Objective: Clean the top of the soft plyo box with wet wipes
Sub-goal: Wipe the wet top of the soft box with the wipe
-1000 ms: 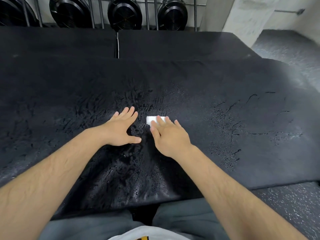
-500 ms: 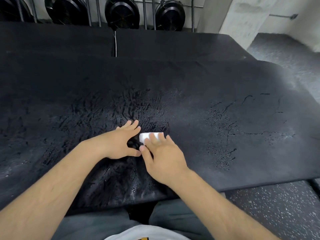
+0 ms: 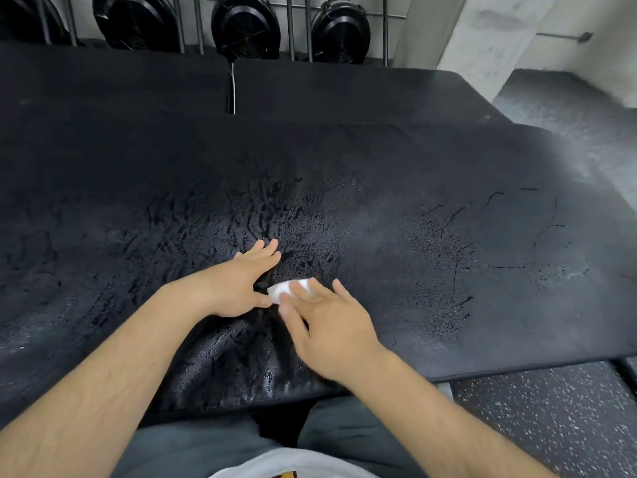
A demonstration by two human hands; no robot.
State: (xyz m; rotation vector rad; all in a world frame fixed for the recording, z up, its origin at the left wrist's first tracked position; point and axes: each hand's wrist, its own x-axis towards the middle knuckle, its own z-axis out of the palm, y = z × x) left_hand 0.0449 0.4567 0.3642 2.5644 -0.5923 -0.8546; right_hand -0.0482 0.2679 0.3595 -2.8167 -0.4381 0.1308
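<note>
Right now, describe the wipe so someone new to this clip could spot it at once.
Start from the big black box top filling the view. Toward its front, the wipe lies under the fingers of the right hand, beside the left hand. It is the only white thing on that black surface.

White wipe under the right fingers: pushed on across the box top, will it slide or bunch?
Probably floppy and light: the wipe is a small soft wad, pressed flat under straight fingers of the right hand. It may drag and bunch, since the plyo box top looks cracked, rough and wet.
</note>
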